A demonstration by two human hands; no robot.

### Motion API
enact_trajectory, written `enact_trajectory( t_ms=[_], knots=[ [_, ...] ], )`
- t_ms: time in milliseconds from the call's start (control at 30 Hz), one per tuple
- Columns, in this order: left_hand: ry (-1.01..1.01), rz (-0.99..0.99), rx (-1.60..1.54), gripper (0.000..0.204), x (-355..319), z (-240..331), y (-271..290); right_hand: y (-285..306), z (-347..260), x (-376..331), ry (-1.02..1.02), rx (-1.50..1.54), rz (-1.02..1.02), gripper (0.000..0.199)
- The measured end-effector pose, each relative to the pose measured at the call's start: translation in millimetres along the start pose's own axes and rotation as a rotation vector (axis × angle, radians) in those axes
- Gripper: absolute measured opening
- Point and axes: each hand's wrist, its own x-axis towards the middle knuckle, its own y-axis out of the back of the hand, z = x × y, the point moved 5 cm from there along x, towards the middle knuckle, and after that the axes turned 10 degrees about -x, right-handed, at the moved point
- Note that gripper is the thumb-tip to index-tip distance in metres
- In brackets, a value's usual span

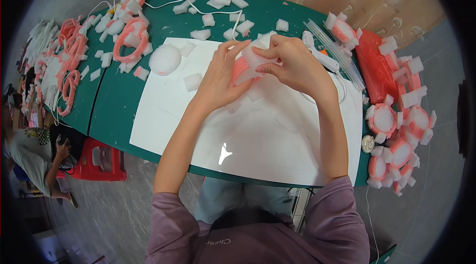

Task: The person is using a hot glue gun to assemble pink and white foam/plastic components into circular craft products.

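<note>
Above a white board (238,135) on the table, both my hands are closed around a pink-and-white foam piece (241,69). My left hand (218,78) grips its left side, with the thumb below and the fingers over the top. On the other side, my right hand (301,68) presses thumb and forefinger against the white foam part. The fingers hide much of the piece's shape. A round white foam dome (165,60) and a small white foam block (193,82) lie left of my left hand.
White glue gun (326,60) and clear glue sticks (342,53) lie right of my hands, near a red plastic bag (375,65). Finished-looking foam pieces (400,152) crowd the right edge. Pink foam rings (131,40) sit left. A seated person (37,157) is at far left.
</note>
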Motion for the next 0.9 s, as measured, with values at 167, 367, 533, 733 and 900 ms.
enact_trajectory(
  t_ms=[167,367,533,733,900],
  knots=[
    [-0.083,-0.010,0.147,0.061,-1.4,-0.4,-1.0,4.0,-2.9,-0.6,0.102,0.017,0.026,0.032],
    [-0.114,0.003,0.155,0.061,0.0,-2.0,-3.6,2.8,2.6,-0.2,0.079,0.026,-0.017,0.030],
    [-0.136,0.025,0.147,0.061,0.3,-2.9,-3.3,3.0,2.4,-0.4,0.097,-0.012,-0.014,0.032],
    [-0.246,0.088,0.122,0.061,-4.1,-10.8,-3.4,7.6,-8.1,0.4,0.063,-0.050,-0.049,0.032],
    [-0.185,0.130,0.138,0.050,-4.5,-17.9,-8.0,5.1,-12.9,-3.7,0.071,-0.056,-0.105,0.036]
  ],
)
